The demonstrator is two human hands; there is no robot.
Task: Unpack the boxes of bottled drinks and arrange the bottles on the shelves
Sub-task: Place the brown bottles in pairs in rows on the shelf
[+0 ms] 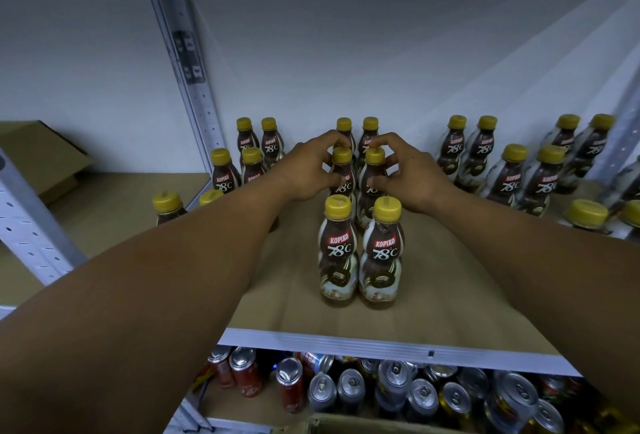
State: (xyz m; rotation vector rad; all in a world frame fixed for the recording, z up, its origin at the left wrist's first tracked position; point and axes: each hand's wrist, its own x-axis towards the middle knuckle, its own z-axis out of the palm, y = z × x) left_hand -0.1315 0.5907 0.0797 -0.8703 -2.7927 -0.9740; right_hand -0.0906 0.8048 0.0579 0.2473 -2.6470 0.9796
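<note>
Kopiko bottles (507, 179) with yellow caps stand upright in pairs on the brown shelf board (433, 295). The left hand (304, 170) curls fingers and thumb round the left middle bottle (343, 165). The right hand (415, 179) grasps the right middle bottle (374, 170), which stands just beside it between the two hands. A front pair (337, 250) stands just nearer than the grip and a back pair (370, 125) just behind it. Further pairs stand outside each hand. Drink cans (391, 381) crowd the level below.
</note>
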